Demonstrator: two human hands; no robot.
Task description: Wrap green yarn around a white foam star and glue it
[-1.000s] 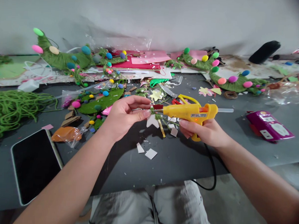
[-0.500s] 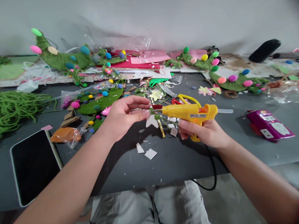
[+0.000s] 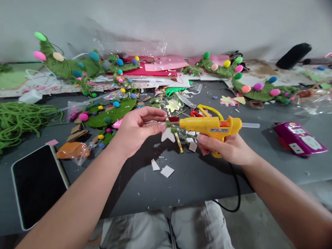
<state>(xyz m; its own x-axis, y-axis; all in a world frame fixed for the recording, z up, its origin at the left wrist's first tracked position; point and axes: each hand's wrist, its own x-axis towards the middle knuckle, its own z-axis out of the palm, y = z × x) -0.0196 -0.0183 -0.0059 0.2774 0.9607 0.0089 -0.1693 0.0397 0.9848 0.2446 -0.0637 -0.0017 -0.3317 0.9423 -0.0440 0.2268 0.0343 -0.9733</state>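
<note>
My right hand [image 3: 222, 146] is wrapped round the handle of a yellow glue gun [image 3: 201, 125], whose tip points left and has a clear glue stick at its back. Facing it, my left hand [image 3: 141, 129] pinches a small piece with green yarn at its fingertips. A white star [image 3: 168, 134] hangs just below those fingertips, and the gun's nozzle is close beside the green yarn. Whether the nozzle touches it cannot be made out. Two white scraps [image 3: 167, 171] lie on the dark table below.
Green yarn [image 3: 24, 123], a tablet [image 3: 40, 185] and an orange packet [image 3: 73, 150] are at left. Scissors [image 3: 187, 101] lie behind the gun, a purple packet [image 3: 300, 139] at right. Green crescents with colored balls [image 3: 72, 67] line the back. The gun's black cord [image 3: 238, 188] hangs over the front edge.
The glue gun in my right hand has shifted very slightly, its nozzle a touch further left. My left hand has stayed nearly still.
</note>
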